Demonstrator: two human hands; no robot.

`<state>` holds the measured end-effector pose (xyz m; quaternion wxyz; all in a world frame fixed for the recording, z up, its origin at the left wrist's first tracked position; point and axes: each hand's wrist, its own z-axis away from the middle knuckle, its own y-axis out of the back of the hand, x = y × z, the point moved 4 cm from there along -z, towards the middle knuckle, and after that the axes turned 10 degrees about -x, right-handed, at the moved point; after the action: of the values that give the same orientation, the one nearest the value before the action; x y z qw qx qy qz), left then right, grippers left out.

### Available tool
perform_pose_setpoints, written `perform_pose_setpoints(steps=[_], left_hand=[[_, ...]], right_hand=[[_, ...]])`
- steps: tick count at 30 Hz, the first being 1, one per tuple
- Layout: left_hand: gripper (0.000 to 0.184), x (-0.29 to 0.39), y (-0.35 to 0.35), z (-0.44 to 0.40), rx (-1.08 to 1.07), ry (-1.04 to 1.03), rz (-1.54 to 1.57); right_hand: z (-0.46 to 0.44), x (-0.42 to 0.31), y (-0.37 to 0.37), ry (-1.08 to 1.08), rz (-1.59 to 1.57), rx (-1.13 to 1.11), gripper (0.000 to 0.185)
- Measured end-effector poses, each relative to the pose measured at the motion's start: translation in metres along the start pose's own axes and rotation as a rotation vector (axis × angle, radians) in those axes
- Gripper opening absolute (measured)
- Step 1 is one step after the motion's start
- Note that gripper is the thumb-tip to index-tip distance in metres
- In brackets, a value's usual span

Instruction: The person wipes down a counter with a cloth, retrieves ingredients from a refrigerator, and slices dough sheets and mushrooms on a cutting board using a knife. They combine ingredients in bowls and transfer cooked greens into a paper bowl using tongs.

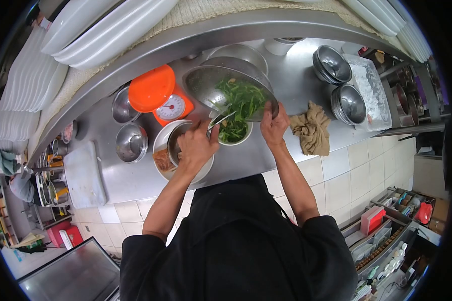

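Observation:
My right hand (276, 123) grips the rim of a large metal mixing bowl (201, 83), which is tilted toward me. Cut green leafy vegetables (242, 99) lie in it and hang over its lower edge. Directly below, a white bowl (235, 142) holds more of the same greens. My left hand (198, 145) is closed around a slim metal utensil (223, 118) whose end reaches into the greens; its exact kind is unclear. Under my left hand are a white dish (202, 173) with a brown piece of food (163, 160) and a metal bowl (174, 145), partly covered by the hand.
An orange kitchen scale (173, 108) stands left of the mixing bowl, near small metal bowls (131, 142). A white cutting board (85, 173) lies far left. To the right are a crumpled brown cloth (310, 129), stacked metal bowls (349, 104) and a tub of white powder (369, 93).

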<state>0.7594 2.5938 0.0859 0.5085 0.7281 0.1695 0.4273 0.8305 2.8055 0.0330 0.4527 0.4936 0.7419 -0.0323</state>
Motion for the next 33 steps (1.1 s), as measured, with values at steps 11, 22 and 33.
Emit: perform_pose_setpoints(steps=[11,22,33], left_hand=[[0.021,0.004,-0.032,-0.010,-0.071,-0.068,0.066],[0.021,-0.020,0.002,0.008,0.025,0.146,0.065],[0.021,-0.019,-0.025,0.013,-0.165,0.174,0.060]], right_hand=[[-0.005,-0.009,0.004,0.025,-0.016,0.029,0.003],[0.003,-0.002,0.003,0.009,0.007,0.005,0.002],[0.008,-0.003,-0.002,0.052,0.025,0.014,0.003]])
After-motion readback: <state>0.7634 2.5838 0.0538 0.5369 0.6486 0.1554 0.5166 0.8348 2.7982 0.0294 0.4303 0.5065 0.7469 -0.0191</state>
